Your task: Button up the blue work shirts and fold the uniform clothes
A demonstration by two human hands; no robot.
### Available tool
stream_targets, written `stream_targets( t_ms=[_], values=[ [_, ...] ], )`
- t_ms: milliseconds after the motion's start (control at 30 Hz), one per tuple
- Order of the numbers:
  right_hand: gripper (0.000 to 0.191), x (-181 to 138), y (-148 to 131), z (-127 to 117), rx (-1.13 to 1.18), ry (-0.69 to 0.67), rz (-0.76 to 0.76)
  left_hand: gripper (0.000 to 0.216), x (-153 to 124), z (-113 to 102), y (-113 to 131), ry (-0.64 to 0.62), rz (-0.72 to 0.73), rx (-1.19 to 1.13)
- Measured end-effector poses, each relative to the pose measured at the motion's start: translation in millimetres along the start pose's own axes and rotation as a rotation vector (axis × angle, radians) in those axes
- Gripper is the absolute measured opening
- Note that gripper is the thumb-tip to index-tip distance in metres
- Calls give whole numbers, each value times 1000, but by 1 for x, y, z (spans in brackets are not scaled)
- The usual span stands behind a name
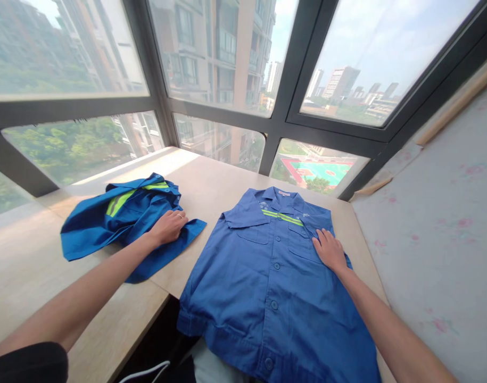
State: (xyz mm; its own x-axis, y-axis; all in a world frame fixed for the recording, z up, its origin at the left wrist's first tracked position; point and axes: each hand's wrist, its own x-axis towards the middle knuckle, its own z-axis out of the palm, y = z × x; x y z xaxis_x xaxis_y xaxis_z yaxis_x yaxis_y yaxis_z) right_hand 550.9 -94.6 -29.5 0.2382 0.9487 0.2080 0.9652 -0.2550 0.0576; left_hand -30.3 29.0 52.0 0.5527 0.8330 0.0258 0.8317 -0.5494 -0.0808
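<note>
A blue buttoned work shirt (263, 287) with a yellow-green reflective stripe lies flat, front up, collar toward the window, its hem hanging over the table's near edge. My right hand (328, 249) rests flat and open on its right chest pocket. A second, brighter blue shirt (119, 213) lies crumpled at the left on the table. My left hand (169, 226), with a ring on one finger, lies on that shirt's near edge, fingers curled over the cloth.
The light wooden table (211, 183) fills a corner under large dark-framed windows (283, 111). A pale floral-patterned surface (446, 234) runs along the right side. A white cable (143, 372) shows below the table's near edge.
</note>
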Motion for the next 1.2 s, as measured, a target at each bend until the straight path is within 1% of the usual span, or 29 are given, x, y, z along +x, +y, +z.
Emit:
stream_targets(
  t_ms=[33, 100, 167, 200, 300, 400, 467, 500, 533, 567, 600, 633, 667, 733, 800, 833, 900, 967, 1033, 1133, 1200],
  values=[
    [57, 0, 0, 1, -3, 4, -1, 36, 5, -2, 5, 20, -46, 6],
    [57, 0, 0, 2, -10, 12, -3, 47, 20, -5, 23, 55, -131, -40],
    [58, -1, 0, 3, -14, 16, -6, 54, 40, -5, 49, 64, -158, -191],
    [58, -1, -1, 3, -18, 14, -7, 55, 51, -4, 63, 65, -151, -284],
    [57, 0, -2, -2, -43, -5, -13, 52, 84, 4, 99, 67, -158, -367],
    [55, 5, -10, -18, -96, -82, -33, 53, 108, 12, 117, 67, -240, -392],
    [51, 12, -24, -33, -148, -132, 17, 47, 115, 16, 119, 71, -287, -405],
    [48, 16, -34, -41, -175, -129, 72, 42, 116, 17, 117, 76, -301, -413],
    [46, 22, -47, -48, -189, -80, 102, 37, 116, 19, 116, 84, -310, -421],
    [48, 28, -63, -55, -182, -2, 54, 35, 114, 20, 114, 93, -317, -429],
    [51, 36, -81, -60, -160, 60, -27, 33, 112, 21, 112, 105, -323, -436],
    [52, 44, -100, -65, -124, 89, -119, 33, 109, 23, 111, 119, -330, -443],
    [53, 53, -121, -68, -76, 86, -204, 32, 106, 25, 110, 135, -338, -446],
    [53, 74, -165, -69, 40, 30, -354, 33, 100, 29, 110, 170, -360, -446],
    [56, 97, -207, -65, 149, -51, -476, 35, 97, 33, 112, 200, -380, -438],
    [57, 109, -224, -61, 186, -83, -502, 36, 95, 34, 114, 212, -385, -419],
    [59, 132, -252, -51, 227, -169, -487, 37, 94, 36, 118, 225, -384, -340],
    [61, 153, -267, -40, 237, -261, -432, 36, 93, 35, 121, 239, -390, -228],
    [63, 169, -273, -28, 237, -310, -376, 35, 92, 34, 125, 259, -412, -140],
    [70, 185, -270, -13, 242, -327, -309, 32, 92, 35, 127, 280, -436, -89],
    [75, 191, -266, -6, 248, -321, -279, 33, 93, 38, 126, 302, -412, -103]
  ],
)
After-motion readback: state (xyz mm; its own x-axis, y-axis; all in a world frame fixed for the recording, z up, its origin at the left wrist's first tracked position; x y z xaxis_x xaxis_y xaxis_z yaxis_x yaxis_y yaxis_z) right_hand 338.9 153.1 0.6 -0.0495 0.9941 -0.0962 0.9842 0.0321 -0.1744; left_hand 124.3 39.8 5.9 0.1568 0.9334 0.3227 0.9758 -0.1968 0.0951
